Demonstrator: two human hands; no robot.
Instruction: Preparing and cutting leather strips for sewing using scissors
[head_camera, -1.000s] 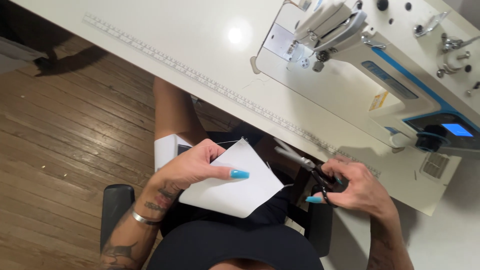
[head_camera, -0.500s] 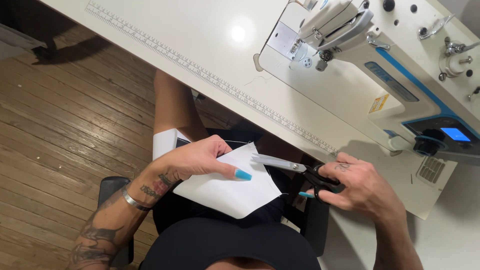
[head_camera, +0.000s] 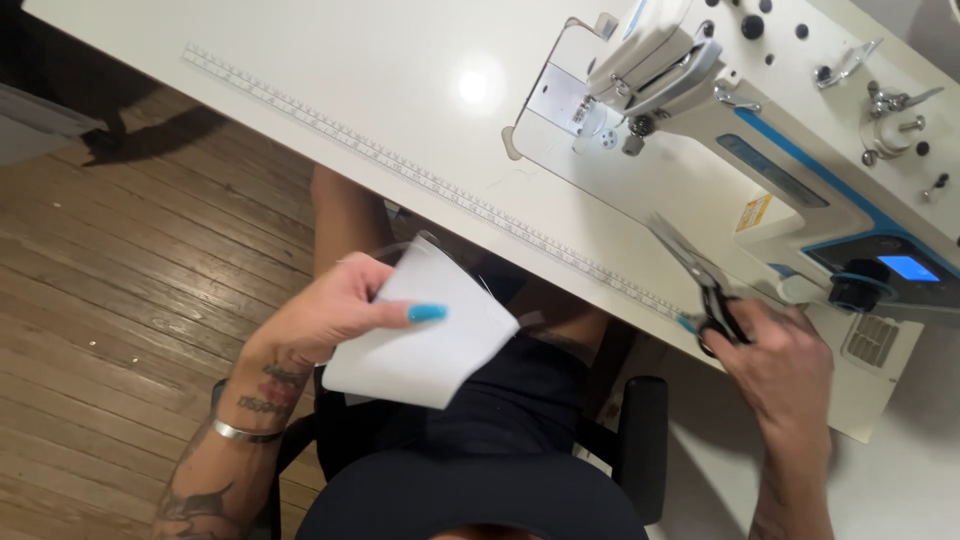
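My left hand (head_camera: 325, 315) pinches a white square of fabric (head_camera: 425, 335) over my lap, thumb on top, with a thin loose thread trailing off its upper edge. My right hand (head_camera: 785, 365) grips black-handled scissors (head_camera: 700, 275) at the table's front edge, blades closed and pointing up-left toward the sewing machine (head_camera: 760, 130). The two hands are well apart, and the scissors are clear of the fabric.
A white table (head_camera: 330, 70) with a ruler strip (head_camera: 420, 180) along its front edge carries the white and blue machine with a lit screen (head_camera: 908, 267). A black chair armrest (head_camera: 640, 440) is at my right. Wooden floor (head_camera: 110, 270) lies to the left.
The scissors were at the fabric's upper right edge; now my right hand has lifted them away to the table edge. My left hand has shifted the fabric left.
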